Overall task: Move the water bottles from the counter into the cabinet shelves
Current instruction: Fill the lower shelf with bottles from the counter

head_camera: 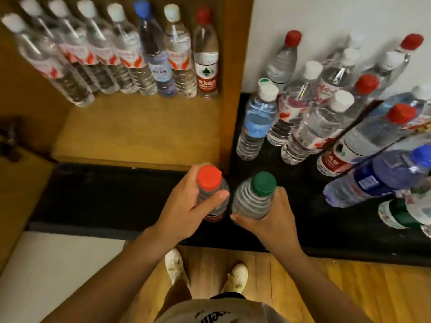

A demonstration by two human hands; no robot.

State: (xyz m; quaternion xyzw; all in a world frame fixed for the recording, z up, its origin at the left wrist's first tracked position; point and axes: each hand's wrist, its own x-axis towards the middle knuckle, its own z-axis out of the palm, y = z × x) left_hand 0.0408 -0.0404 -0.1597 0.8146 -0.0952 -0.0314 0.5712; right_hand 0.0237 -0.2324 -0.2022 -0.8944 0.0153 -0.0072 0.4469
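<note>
Over the black counter (93,197) edge I've got my left hand (186,206) wrapped round a red-capped bottle (211,190), right hand (268,220) wrapped round a green-capped bottle (254,197), both upright, side by side; eight bottles line the cabinet shelf (140,131), more crowd the counter right

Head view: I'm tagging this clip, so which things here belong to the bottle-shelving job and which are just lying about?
Part of the job:
- red-capped bottle gripped by left hand
- green-capped bottle gripped by right hand
- bottles waiting on the black counter, e.g. blue-labelled bottle
- cabinet shelf with its bottle row

Just there:
- dark object at far left
- wooden floor
</note>
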